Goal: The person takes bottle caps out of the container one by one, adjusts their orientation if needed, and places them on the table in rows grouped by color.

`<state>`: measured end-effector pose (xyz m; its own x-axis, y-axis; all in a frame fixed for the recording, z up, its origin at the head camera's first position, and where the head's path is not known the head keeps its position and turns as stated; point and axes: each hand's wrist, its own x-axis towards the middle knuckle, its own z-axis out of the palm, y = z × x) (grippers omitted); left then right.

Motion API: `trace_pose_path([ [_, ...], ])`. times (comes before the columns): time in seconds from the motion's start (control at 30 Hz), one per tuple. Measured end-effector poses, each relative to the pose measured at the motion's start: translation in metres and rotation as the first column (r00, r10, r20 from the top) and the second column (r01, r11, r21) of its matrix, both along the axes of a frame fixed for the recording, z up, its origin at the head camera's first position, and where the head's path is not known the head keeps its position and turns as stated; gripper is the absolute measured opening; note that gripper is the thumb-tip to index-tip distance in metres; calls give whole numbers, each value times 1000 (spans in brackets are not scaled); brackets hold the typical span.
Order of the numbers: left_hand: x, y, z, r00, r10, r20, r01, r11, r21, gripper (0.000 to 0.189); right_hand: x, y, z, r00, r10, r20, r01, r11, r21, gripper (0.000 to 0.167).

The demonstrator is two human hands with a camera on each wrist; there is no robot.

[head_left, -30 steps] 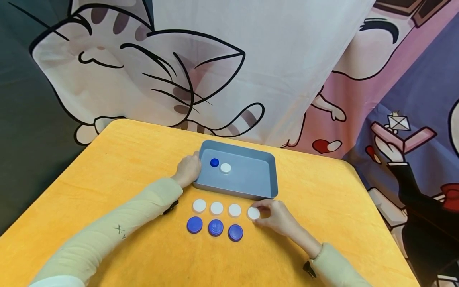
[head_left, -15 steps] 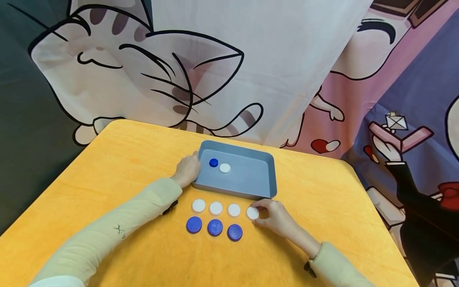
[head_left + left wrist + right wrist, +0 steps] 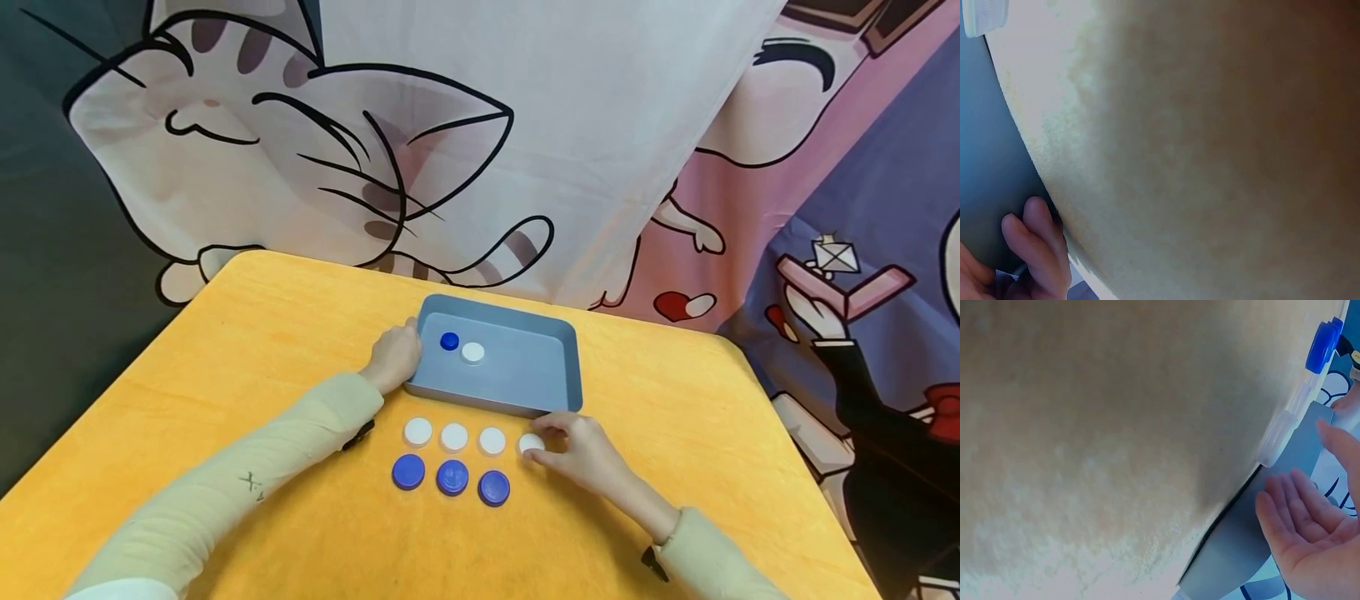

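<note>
My left hand (image 3: 393, 357) grips the left wall of a shallow grey-blue tray (image 3: 487, 400); its curled fingers (image 3: 1038, 244) show in the left wrist view. Inside the tray lie a small blue bottle cap (image 3: 449, 341) and a white bottle cap (image 3: 473, 353). In front of it, several white caps form a row. My right hand (image 3: 585, 450) is at the rightmost white cap (image 3: 529, 443), its thumb overlapping the cap's near edge in the head view. In the right wrist view, that hand's thumb and fingers (image 3: 1285, 506) are spread apart.
Nearer the body, three blue caps (image 3: 452, 477) line up below the white row. All lie on a yellow table (image 3: 300, 500). Behind the table's far edge hangs a cartoon-printed cloth (image 3: 585, 125).
My right hand has loosened its pinch on the rightmost white cap, and its fingers have risen slightly. The cap stays in the row. My left hand keeps its grip on the tray.
</note>
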<state>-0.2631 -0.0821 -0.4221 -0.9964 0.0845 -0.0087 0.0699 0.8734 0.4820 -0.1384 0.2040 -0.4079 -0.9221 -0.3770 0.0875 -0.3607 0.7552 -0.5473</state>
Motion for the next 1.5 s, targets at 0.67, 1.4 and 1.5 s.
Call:
trace_pose_path([
  [0.67, 1, 2, 2, 1000, -7, -4, 7, 1000, 15, 32, -13, -17, 15, 996, 42, -81, -58, 977, -203, 23],
  [1.4, 1, 2, 2, 1000, 12, -6, -12, 1000, -7, 30, -70, -54, 49, 993, 61, -97, -85, 959, -271, 22],
  [1.5, 1, 2, 2, 1000, 12, -2, -12, 1000, -8, 31, -77, -58, 53, 995, 66, -77, -85, 957, -276, 23],
])
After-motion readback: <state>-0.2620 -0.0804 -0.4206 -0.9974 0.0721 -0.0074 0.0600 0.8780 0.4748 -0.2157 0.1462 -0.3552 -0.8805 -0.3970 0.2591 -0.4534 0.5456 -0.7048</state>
